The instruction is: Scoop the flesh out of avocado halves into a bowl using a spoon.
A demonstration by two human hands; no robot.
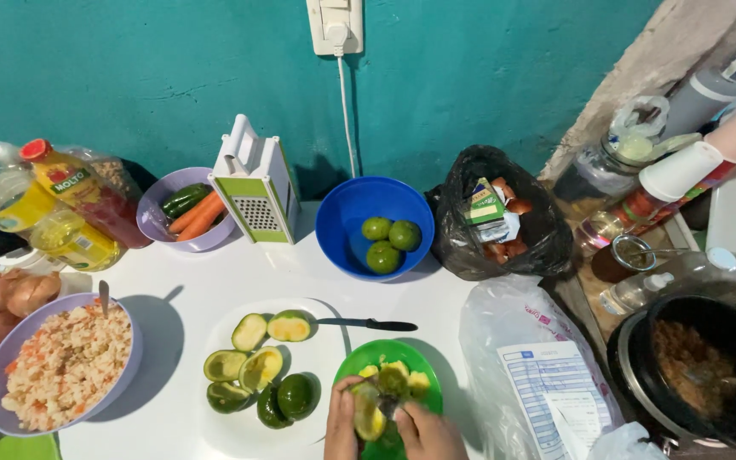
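My left hand (342,423) is closed on a cut green fruit half (369,419) with pale yellow flesh, held over a green bowl (426,362) at the bottom centre. More fruit pieces (395,376) lie in that bowl. My right hand (428,435) is pressed against the same half from the right; what its fingers hold is hidden. Left of the bowl, several halved green fruits (259,367) rest on a white board (331,342). A black-handled knife (369,324) lies across the board's far edge.
A blue bowl (334,223) holds three whole green fruits. Behind stand a box grater (257,183), a purple bowl of carrots and cucumber (153,204) and oil bottles (61,217). A purple bowl of chopped food (135,341), onions (10,294), a black bag (547,226) and a dark pot (641,341) surround the board.
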